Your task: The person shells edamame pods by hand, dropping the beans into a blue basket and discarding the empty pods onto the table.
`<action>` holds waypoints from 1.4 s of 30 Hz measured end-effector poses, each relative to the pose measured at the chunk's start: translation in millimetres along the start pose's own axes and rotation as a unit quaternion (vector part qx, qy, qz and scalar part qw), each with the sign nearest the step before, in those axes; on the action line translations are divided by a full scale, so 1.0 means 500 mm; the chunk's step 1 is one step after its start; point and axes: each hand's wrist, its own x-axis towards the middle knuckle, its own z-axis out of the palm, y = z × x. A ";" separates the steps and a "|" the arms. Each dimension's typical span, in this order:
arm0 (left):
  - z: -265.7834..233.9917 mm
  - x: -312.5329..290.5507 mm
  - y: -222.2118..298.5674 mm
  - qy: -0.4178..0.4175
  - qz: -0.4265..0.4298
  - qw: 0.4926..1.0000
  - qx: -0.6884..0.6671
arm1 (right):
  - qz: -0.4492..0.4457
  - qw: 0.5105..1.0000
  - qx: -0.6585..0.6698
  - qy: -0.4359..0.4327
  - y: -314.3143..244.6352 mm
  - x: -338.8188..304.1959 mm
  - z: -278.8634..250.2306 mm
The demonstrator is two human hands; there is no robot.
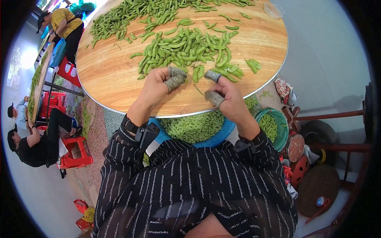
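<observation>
Green, plump bean pods in a loose heap (186, 47) lie in front of you on the big round wood-grain table (107, 79) with its pale metal edge. Beyond them, toward the table's far side, spreads a wider green heap of pods (135, 16). Below the near edge, close to your body, sits a round blue basin (160, 137), well filled with small green pieces (194, 127); from here you can't tell shelled beans from whole pods. To its right stands a smaller green basket (282, 133) with similar contents.

Judging by that, a good share looks done, yet plenty is left: both heaps on the table appear to be mostly whole pods.

Your left hand (158, 81) is at the near side of the closer heap, its thumb and forefinger brought close together; whether that grip has a pod in it can't be told. Your right hand (230, 97) has its grip spread, thumb apart from forefinger, with nothing seen between them. Grey cloth finger wraps (175, 82) cover those digits on both hands. Between your hands lies a small pair of green pods (201, 71), and just below them a thin brownish stem (198, 90).
</observation>
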 end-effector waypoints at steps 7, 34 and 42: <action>0.040 -0.023 0.021 -0.029 -0.007 0.998 -0.055 | 0.003 0.993 0.058 -0.103 0.019 0.034 0.042; 0.000 -0.006 -0.025 0.039 0.186 0.895 0.405 | -0.041 0.995 -0.086 0.013 0.028 0.008 0.036; -0.016 -0.059 -0.012 0.104 0.156 0.859 0.476 | -0.060 0.984 -0.164 0.026 0.018 0.013 0.032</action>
